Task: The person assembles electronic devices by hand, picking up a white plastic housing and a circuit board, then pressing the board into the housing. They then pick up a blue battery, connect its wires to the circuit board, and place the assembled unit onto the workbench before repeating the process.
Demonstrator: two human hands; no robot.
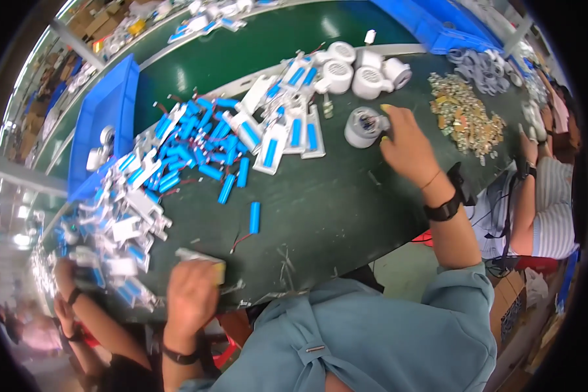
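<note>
Holding white cup (pixel 357 135) (wires (pixel 368 122) inside): right hand (pixel 408 145).

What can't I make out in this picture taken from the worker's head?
Head view, pale piece at the left hand: mostly covered by that hand, itself blurred.
Head view, parts inside the white housing at the right hand: too small.
Head view, upper-right blue bin: cut off by the top edge.
Head view, gold-coloured bits: too small to tell apart.
</note>
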